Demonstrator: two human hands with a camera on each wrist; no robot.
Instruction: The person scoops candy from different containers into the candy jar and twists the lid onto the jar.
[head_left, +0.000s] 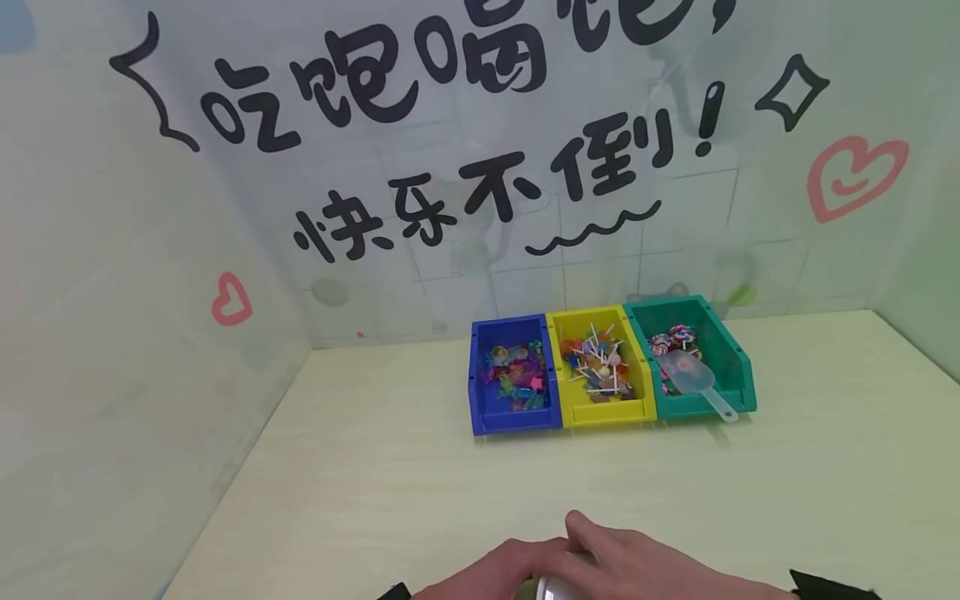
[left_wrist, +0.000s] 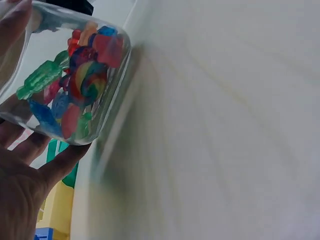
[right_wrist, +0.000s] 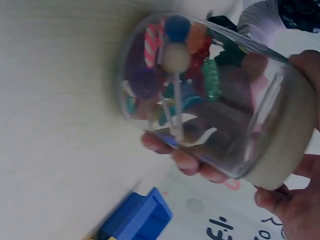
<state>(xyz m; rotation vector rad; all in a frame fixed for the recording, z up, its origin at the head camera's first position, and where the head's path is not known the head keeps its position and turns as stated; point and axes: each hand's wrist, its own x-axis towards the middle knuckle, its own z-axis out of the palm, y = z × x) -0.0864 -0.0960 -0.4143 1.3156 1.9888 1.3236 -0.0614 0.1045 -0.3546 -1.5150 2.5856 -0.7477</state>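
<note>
A clear plastic jar [right_wrist: 227, 120] with a cream lid [right_wrist: 295, 130] is held by both hands over the near table edge. Inside it are several candies, among them a rainbow swirl lollipop [left_wrist: 89, 82], a green wrapped candy [left_wrist: 40, 79] and lollipops with white sticks. My left hand [head_left: 498, 571] grips the jar's body, its fingertips [right_wrist: 185, 161] curled round the side in the right wrist view. My right hand [head_left: 637, 567] grips the lid. In the head view the hands meet and hide most of the jar. Whether the lid is turning cannot be told.
Against the back wall stand three joined bins: blue [head_left: 516, 421], yellow [head_left: 609, 414] and green [head_left: 723, 367], each holding candies. A translucent scoop [head_left: 693, 379] lies in the green bin, its handle over the front. Printed walls enclose the pale table [head_left: 375, 475].
</note>
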